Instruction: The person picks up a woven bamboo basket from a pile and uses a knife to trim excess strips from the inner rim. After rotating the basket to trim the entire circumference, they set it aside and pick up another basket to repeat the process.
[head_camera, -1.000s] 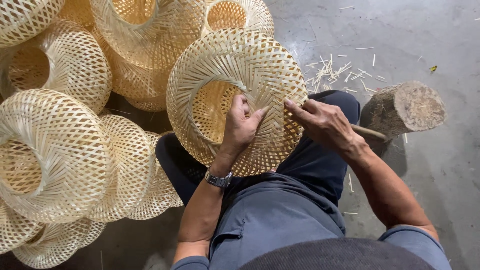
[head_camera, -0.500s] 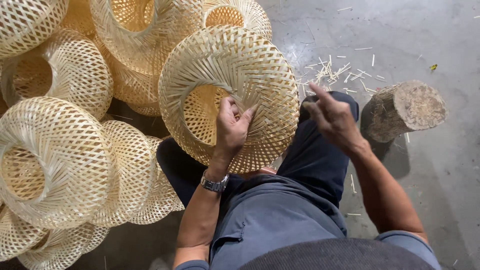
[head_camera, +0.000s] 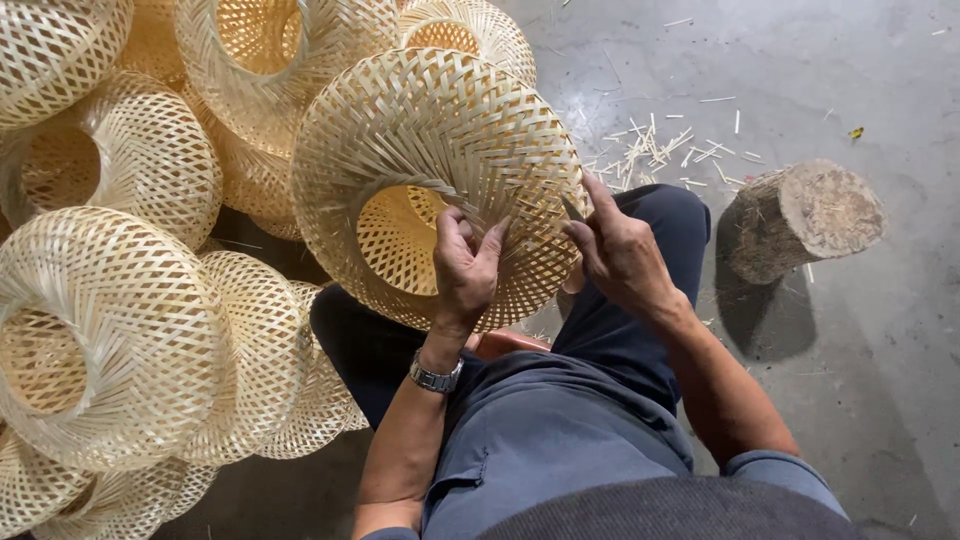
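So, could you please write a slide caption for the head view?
Both hands, left and right, hold a woven bamboo shade on the lap, beside finished shades.

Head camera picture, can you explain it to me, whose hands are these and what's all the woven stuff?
The picture comes from a camera worn on a person's head, looking down at their own lap and hands. No machine is involved. The left hand, with a wristwatch, grips the rim of a woven bamboo shade resting on the knees. The right hand touches the shade's edge and seems to hold a thin dark tool, too small to identify. To the person's left sits a pile of similar woven shades. On the concrete floor lie scattered bamboo slivers and a short wooden log stump.
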